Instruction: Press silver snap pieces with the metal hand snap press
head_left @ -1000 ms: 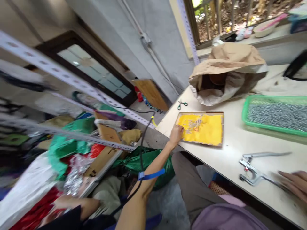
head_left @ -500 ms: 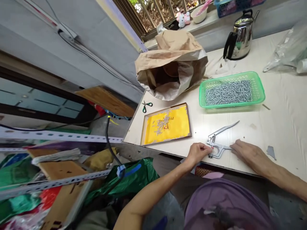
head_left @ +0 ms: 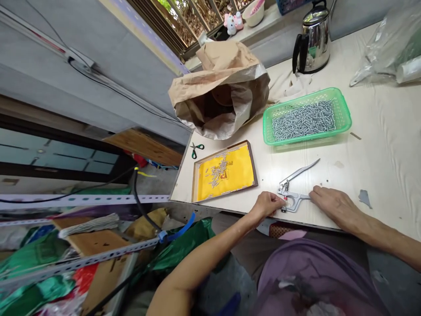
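A pair of grey metal hand pliers (head_left: 295, 202), resembling snap-fastener pliers, lies at the table's front edge with its handles spread and a spring between them. My right hand (head_left: 335, 205) grips the end of its lower handle. At the jaw, my left hand (head_left: 265, 205) has thumb and fingertips pinched together; what they hold is too small to make out, though a red spot shows beside them. Left of the pliers, a shallow tray (head_left: 255, 171) with a yellow bottom carries a loose pile of small metal pins (head_left: 219, 170).
Behind the pliers stands a green plastic basket (head_left: 345, 115) full of small shiny metal pieces. Green-handled scissors (head_left: 196, 150) lie by the tray. A large open paper sack (head_left: 220, 92), a steel kettle (head_left: 315, 41) and a clear plastic bag (head_left: 381, 55) are farther back.
The camera view has shifted, so the table things appear farther left. Both hands stay at the pliers in nearly the same pose.
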The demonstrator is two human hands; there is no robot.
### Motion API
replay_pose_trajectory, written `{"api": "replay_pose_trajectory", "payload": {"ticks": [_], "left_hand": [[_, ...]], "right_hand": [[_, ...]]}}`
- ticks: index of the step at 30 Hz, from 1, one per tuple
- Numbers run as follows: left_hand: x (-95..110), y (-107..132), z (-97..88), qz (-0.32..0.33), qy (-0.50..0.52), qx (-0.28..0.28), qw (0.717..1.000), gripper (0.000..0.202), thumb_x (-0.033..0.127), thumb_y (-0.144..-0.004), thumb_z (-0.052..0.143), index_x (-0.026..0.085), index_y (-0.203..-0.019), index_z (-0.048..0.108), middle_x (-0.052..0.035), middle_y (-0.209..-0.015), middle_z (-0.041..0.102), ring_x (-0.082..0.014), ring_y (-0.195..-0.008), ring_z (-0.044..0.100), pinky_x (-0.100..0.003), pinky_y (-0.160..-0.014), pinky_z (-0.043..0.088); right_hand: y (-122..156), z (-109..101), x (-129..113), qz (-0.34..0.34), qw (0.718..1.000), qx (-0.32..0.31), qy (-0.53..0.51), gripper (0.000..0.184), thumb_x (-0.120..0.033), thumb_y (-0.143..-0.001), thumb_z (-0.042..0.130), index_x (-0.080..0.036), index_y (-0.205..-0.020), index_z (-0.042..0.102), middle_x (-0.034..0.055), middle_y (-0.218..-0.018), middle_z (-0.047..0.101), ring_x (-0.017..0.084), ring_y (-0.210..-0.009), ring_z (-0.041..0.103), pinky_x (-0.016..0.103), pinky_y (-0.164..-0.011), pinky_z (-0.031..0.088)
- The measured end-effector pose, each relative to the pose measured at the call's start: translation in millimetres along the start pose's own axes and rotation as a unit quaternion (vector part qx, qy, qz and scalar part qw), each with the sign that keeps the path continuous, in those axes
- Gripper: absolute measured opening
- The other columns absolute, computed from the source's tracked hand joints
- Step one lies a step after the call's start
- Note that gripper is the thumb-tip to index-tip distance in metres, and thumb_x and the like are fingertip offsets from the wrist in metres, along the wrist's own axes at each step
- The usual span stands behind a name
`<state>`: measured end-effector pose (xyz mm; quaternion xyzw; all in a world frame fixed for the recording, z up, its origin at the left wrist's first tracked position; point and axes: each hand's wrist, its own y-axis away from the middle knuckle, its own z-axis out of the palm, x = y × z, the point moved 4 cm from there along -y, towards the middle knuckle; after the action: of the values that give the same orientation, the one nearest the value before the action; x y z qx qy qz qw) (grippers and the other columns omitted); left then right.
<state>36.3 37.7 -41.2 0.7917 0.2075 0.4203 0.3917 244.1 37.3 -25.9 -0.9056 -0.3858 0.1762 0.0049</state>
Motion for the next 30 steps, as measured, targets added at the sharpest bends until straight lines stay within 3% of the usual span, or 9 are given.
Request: {"api": "replay_pose_trajectory", "payload": {"ticks": [3,5,7,9,12,19,27,30], "left_hand": [[0,-1,-0.8,0.009,-0.002,-0.006,1.0,0.029,0.036,-0.073,0.07,0.007,-0.077,0.071,0.0067,-0.041,0.043,-0.006,-0.039,0.037,-0.02,-0.043,0.029],[0,-1,-1.1,0.018,-0.007,-0.002,1.0,0.029,0.036,-0.072,0.07,0.007,-0.076,0.071,0.0074,-0.04,0.041,-0.0055,-0.039,0.034,-0.019,-0.042,0.027],[0,-1,-1.2,0.02,-0.011,0.002,1.0,0.029,0.036,-0.073,0.07,0.007,-0.075,0.072,0.0079,-0.04,0.039,-0.0051,-0.039,0.033,-0.019,-0.042,0.026],[0,-1,-1.1,0.019,-0.014,0.006,1.0,0.027,0.035,-0.074,0.07,0.007,-0.076,0.072,0.0079,-0.04,0.039,-0.0051,-0.039,0.033,-0.019,-0.042,0.026],[0,-1,-0.5,0.015,-0.022,0.005,1.0,0.027,0.033,-0.076,0.069,0.007,-0.077,0.073,0.0076,-0.039,0.04,-0.0055,-0.038,0.035,-0.019,-0.043,0.027],[2,1,3.6,0.008,-0.009,0.0,1.0,0.027,0.035,-0.076,0.07,0.008,-0.074,0.071,0.0081,-0.037,0.038,-0.0054,-0.037,0.033,-0.02,-0.04,0.025],[2,-1,3.6,0.006,-0.037,-0.009,0.999,0.029,0.038,-0.078,0.068,0.01,-0.07,0.069,0.0065,-0.038,0.04,-0.007,-0.037,0.036,-0.02,-0.042,0.032],[6,5,2.7,0.05,-0.11,0.067,0.99,0.028,0.038,-0.079,0.069,0.011,-0.07,0.07,0.0008,-0.051,0.054,-0.0117,-0.05,0.051,-0.023,-0.051,0.04]], "right_hand": [[0,2,3,0.017,1.0,-0.018,0.013,0.024,-0.004,-0.084,0.038,-0.021,-0.088,0.054,0.0045,-0.082,0.058,0.016,-0.066,0.052,0.028,-0.057,0.036],[-2,1,9,0.019,0.999,-0.019,0.02,0.015,-0.018,-0.092,0.044,-0.019,-0.099,0.057,0.009,-0.095,0.062,0.019,-0.077,0.057,0.03,-0.065,0.042],[-6,-3,20,0.015,0.999,-0.004,0.041,0.036,-0.039,-0.091,0.054,-0.017,-0.119,0.053,0.017,-0.121,0.058,0.028,-0.102,0.057,0.038,-0.079,0.046],[-12,-6,34,0.012,0.998,0.008,0.065,0.067,-0.054,-0.083,0.061,-0.015,-0.135,0.043,0.0224,-0.142,0.045,0.037,-0.125,0.044,0.048,-0.09,0.043],[-23,-6,50,-0.004,0.998,-0.01,0.067,0.084,-0.062,-0.074,0.065,-0.016,-0.14,0.039,0.0226,-0.143,0.044,0.04,-0.134,0.034,0.053,-0.096,0.039],[-36,-11,45,-0.008,0.992,-0.069,0.103,0.079,-0.057,-0.065,0.073,-0.013,-0.127,0.051,0.0186,-0.118,0.062,0.034,-0.106,0.054,0.045,-0.084,0.041],[-34,-13,36,0.0,0.992,-0.064,0.111,0.052,-0.042,-0.069,0.07,-0.013,-0.11,0.057,0.013,-0.096,0.063,0.027,-0.087,0.053,0.038,-0.074,0.04],[-22,-10,35,-0.015,0.995,-0.046,0.085,0.042,-0.035,-0.068,0.069,-0.015,-0.103,0.058,0.013,-0.092,0.062,0.028,-0.083,0.053,0.039,-0.07,0.042]]}}
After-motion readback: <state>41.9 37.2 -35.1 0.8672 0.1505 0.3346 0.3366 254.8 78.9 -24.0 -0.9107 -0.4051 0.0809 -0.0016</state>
